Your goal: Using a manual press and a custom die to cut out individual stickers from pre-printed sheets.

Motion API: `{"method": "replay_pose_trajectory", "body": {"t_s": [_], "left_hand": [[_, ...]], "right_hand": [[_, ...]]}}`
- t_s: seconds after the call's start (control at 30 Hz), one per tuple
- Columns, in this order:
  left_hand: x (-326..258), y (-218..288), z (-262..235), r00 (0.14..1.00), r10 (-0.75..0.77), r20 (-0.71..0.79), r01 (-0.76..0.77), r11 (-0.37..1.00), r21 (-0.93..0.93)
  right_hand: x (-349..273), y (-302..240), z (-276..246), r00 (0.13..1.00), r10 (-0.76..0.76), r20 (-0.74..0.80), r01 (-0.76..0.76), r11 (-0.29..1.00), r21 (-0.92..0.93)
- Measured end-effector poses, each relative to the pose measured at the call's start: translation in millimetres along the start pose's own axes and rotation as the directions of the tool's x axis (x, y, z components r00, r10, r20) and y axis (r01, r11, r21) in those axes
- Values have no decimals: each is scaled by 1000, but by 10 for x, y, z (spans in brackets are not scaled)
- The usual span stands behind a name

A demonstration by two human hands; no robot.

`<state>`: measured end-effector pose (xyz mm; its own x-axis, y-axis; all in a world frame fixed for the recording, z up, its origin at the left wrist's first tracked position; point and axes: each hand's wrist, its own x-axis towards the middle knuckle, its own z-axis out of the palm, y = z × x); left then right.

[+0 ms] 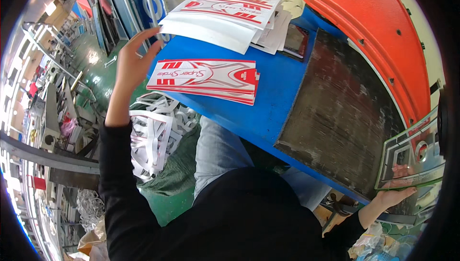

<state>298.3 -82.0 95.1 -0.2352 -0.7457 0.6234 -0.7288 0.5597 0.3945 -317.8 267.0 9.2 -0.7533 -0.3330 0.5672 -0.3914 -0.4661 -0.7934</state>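
Note:
My left hand [132, 62] is raised at the left edge of the blue table, thumb and fingers apart. Its fingertips are beside the corner of a stack of white sheets [211, 28] printed in red, and nothing shows between them. Nearer to me lies a small pile of cut red-and-white printed pieces [206, 79]. At the far right my right hand [390, 198] grips the lower edge of a clear cutting die [390, 158] with green edges and shaped outlines. Some fingers show dimly through its clear plate. The die stands tilted by the dark, scratched cutting board [335, 117].
A large red curved machine arm [383, 26] rises over the board's far right side. On the blue table [280, 83] a dark flat block [295, 42] lies beside the sheets. White cut-out scrap [153, 139] heaps on dark cloth below left. Racks and metal parts line the left.

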Motion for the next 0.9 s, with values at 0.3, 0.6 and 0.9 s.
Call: {"method": "replay_pose_trajectory", "body": {"t_s": [0.3, 0.6, 0.9], "left_hand": [[1329, 280, 1367, 829, 510, 232, -543, 832, 110], [1510, 176, 1299, 755, 608, 247, -656, 704, 271], [1295, 98, 1223, 736, 562, 378, -645, 751, 140]], "right_hand": [[-83, -29, 57, 999, 8, 34, -11, 998, 68], [-128, -145, 35, 997, -30, 68, 25, 997, 67], [-87, -133, 34, 999, -26, 32, 25, 999, 45]]}}
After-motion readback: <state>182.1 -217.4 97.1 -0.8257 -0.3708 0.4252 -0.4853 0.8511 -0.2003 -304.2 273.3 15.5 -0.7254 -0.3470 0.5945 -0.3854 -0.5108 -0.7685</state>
